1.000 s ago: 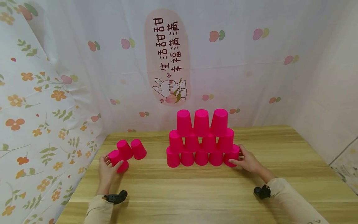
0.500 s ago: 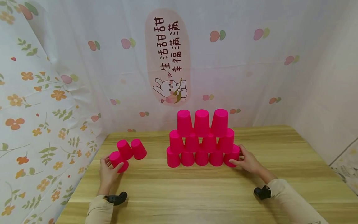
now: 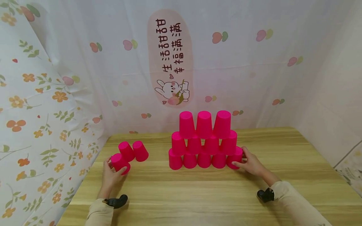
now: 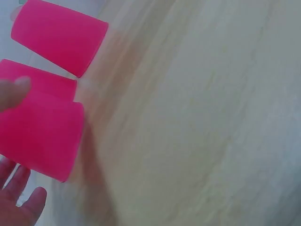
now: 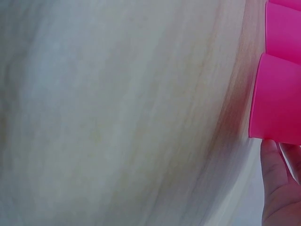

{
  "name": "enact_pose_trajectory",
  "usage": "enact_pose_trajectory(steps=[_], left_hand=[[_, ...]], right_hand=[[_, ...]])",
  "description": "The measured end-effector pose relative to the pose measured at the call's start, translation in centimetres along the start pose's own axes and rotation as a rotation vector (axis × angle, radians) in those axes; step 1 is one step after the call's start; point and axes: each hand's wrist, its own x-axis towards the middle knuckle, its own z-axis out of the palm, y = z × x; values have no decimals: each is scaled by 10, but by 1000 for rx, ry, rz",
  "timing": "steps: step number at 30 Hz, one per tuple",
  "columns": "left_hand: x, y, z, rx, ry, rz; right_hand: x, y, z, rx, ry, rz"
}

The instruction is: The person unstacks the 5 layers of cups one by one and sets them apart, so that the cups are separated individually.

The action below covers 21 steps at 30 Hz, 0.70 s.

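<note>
Several bright pink plastic cups stand upside down on the wooden table. At the left, my left hand (image 3: 111,175) reaches around a pink cup (image 3: 118,160), thumb across its front and fingers behind. In the left wrist view this cup (image 4: 40,136) has the thumb over one side and fingertips along the other. My right hand (image 3: 251,163) is at the right end of a three-tier cup stack, holding the bottom row's last cup (image 3: 234,155) between thumb and fingers. In the right wrist view, fingertips meet that cup (image 5: 277,101) near its rim.
Two more pink cups, a nearer one (image 3: 126,151) and another (image 3: 140,151), stand just behind the left hand. The stack's top tier holds three cups, with the middle one (image 3: 204,124) above the centre. A printed curtain (image 3: 121,78) hangs behind the wooden table (image 3: 192,194).
My left hand has shifted slightly right and toward the table's front, and the top of its cup sits a little lower. My right hand and the stack look the same.
</note>
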Motion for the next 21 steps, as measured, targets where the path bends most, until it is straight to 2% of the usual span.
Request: enact_pose_trajectory(steps=[3,7,12,16,21], left_hand=[[0,6,-5,37,-22,13],[3,24,-12,89,0,61],[8,51,-17,108,22,129],[13,74,-12,128,-20,191],[18,100,4,157,-116,292]], right_hand=[[-1,-6,-1,-14,-4,7],[-2,-19,-1,-18,4,6],[0,3,2,-29,1,19],[0,12,1,-14,0,15],[0,12,1,6,-1,11]])
